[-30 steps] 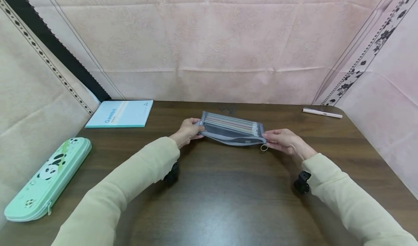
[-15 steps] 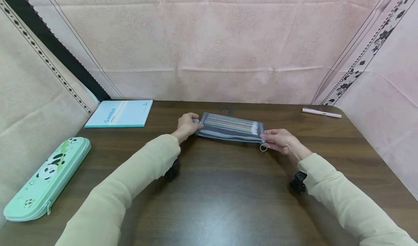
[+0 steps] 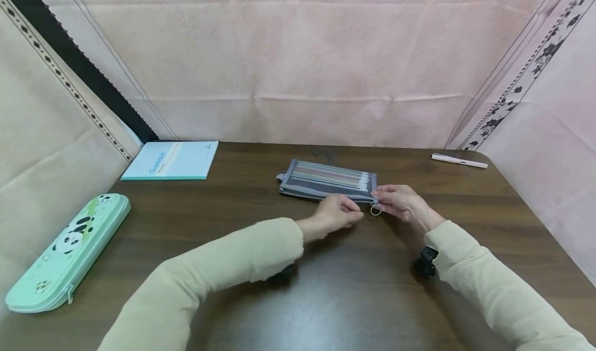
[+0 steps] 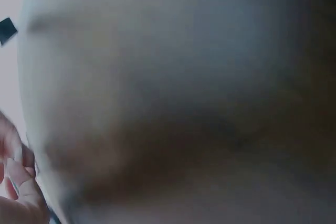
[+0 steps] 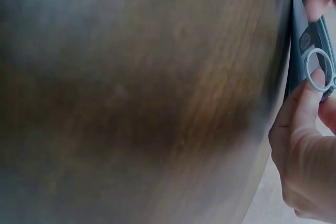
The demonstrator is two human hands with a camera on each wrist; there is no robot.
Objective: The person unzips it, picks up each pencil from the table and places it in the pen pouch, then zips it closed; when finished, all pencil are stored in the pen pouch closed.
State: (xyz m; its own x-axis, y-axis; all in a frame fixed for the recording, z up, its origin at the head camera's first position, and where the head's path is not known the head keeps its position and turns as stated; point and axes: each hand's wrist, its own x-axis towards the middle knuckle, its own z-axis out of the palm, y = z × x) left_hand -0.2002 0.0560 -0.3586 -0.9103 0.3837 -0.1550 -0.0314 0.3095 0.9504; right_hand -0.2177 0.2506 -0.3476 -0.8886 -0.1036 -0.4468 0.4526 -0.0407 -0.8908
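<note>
A flat blue-grey zip pouch (image 3: 332, 176) rests near the middle of the table in the head view, with several thin pencil-like sticks showing through its window. My right hand (image 3: 404, 204) pinches its right front corner, beside the zipper's pull ring (image 3: 375, 215). In the right wrist view the ring (image 5: 306, 69) lies over the thumb of that hand (image 5: 304, 153). My left hand (image 3: 331, 215) is in front of the pouch's front edge, fingers loosely bent towards the ring and nothing seen in them. Only fingers (image 4: 29, 192) show at the left wrist view's edge.
A mint pencil case (image 3: 70, 255) with panda pictures lies at the left of the wooden table (image 3: 298, 299). Behind it is a light blue notebook (image 3: 193, 162), and a white pen (image 3: 458, 160) lies at the back right. Patterned cloth (image 3: 298, 71) hangs around the table.
My left hand has let go of the pouch's left end and moved right, to near the ring. The pouch's front edge has flattened. My right hand keeps its pinch on the corner.
</note>
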